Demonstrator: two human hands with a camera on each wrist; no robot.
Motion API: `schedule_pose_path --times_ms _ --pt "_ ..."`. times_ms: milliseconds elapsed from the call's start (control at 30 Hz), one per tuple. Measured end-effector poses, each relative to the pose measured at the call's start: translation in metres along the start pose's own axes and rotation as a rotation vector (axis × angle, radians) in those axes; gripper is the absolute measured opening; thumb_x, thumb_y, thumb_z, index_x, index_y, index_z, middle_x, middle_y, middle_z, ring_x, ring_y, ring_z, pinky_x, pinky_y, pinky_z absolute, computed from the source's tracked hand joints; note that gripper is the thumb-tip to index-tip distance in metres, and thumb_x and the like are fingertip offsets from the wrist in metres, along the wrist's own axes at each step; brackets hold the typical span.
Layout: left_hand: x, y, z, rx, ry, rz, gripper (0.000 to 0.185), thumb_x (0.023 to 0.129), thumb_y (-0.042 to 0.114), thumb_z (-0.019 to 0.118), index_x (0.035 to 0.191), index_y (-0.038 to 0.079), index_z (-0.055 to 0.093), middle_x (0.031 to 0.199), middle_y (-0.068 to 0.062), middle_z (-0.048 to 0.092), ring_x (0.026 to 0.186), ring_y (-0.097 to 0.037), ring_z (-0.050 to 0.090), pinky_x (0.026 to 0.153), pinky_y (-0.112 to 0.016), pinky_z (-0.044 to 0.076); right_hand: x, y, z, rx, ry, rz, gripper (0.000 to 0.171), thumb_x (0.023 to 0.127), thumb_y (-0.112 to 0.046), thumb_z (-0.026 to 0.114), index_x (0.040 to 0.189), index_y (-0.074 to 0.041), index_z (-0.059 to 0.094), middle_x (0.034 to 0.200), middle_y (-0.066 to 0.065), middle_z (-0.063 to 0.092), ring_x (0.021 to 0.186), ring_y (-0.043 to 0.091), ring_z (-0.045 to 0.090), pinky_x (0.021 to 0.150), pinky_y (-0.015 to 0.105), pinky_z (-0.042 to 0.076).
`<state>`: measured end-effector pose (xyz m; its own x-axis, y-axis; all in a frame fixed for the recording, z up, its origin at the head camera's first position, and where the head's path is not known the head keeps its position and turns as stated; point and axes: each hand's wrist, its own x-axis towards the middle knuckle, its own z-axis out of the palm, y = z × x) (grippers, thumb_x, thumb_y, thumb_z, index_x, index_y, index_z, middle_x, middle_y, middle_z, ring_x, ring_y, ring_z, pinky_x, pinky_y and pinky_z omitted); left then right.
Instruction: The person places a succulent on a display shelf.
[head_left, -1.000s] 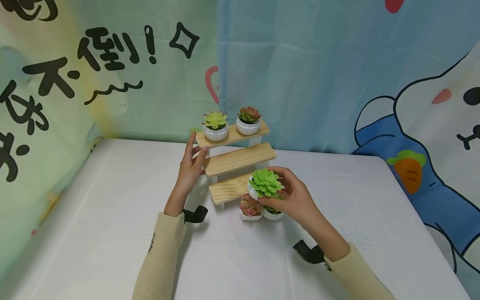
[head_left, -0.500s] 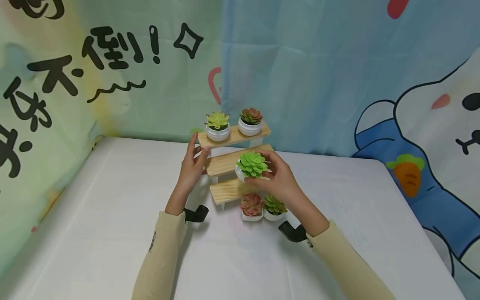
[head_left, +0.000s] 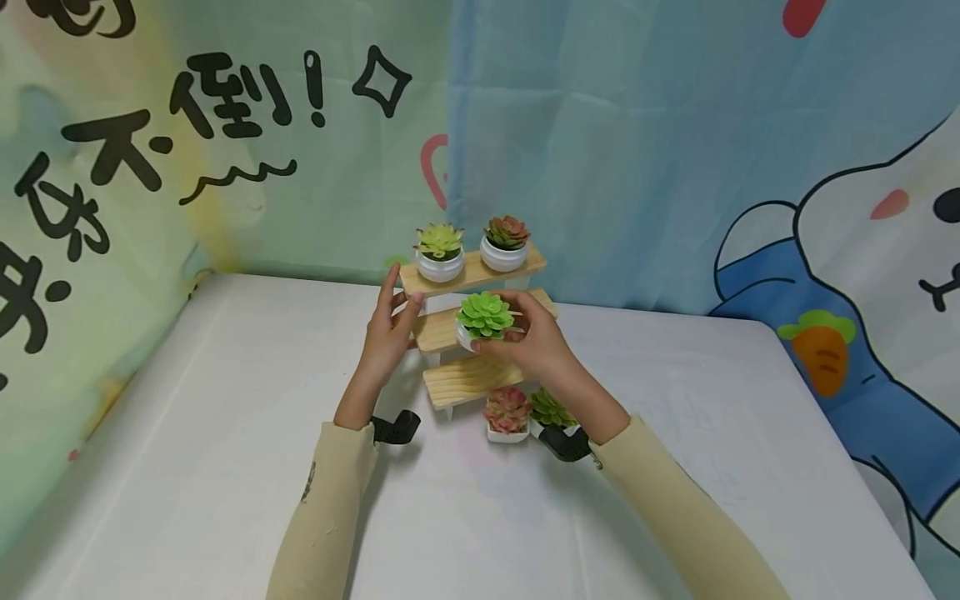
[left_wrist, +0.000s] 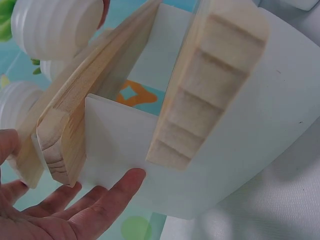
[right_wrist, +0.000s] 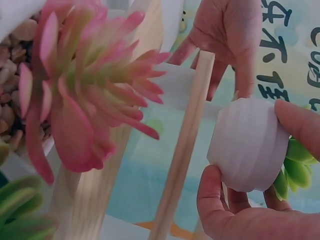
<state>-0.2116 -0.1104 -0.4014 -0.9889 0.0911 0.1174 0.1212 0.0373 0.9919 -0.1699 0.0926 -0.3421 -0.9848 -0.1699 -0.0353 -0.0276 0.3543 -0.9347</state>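
Note:
A three-tier wooden stand (head_left: 480,379) sits at the table's centre. My right hand (head_left: 510,333) grips a white ribbed pot (right_wrist: 247,145) holding a bright green succulent (head_left: 484,313), at the middle tier's left part. Whether the pot rests on the tier I cannot tell. My left hand (head_left: 397,302) touches the stand's left end with straight fingers (left_wrist: 107,192) against its white side panel (left_wrist: 125,150). On the top tier stand a yellow-green succulent (head_left: 439,250) and a red succulent (head_left: 504,242).
Two small pots stand on the white table (head_left: 225,433) in front of the stand: a pink succulent (head_left: 507,412) and a dark green one (head_left: 551,407). Printed cloth walls (head_left: 637,150) close off the back and left.
My right hand has carried the bright green succulent up and to the left, from above the bottom tier to the middle tier. The left hand has stayed on the stand.

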Motion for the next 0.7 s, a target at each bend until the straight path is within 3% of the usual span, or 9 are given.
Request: schedule_pose_path --times_ms 400,700 --pt "0.001 -0.001 0.000 0.003 -0.007 -0.013 0.065 0.105 0.030 0.046 0.159 0.027 0.009 0.146 -0.020 0.041 0.132 -0.034 0.048 0.080 -0.051 0.057 0.023 0.001 0.008 0.041 -0.007 0.009 0.067 0.084 -0.002 0.075 0.142 -0.003 0.042 0.136 0.018 0.044 0.120 0.034 0.049 0.102 0.044 0.045" --pt "0.002 -0.002 -0.001 0.018 -0.006 -0.021 0.065 0.105 0.030 0.046 0.159 0.025 0.009 0.147 -0.021 0.040 0.132 -0.034 0.047 0.080 -0.051 0.057 0.030 -0.002 0.014 0.005 -0.016 0.029 0.069 0.084 -0.006 0.077 0.144 -0.006 0.041 0.138 0.016 0.045 0.120 0.033 0.050 0.102 0.044 0.045"
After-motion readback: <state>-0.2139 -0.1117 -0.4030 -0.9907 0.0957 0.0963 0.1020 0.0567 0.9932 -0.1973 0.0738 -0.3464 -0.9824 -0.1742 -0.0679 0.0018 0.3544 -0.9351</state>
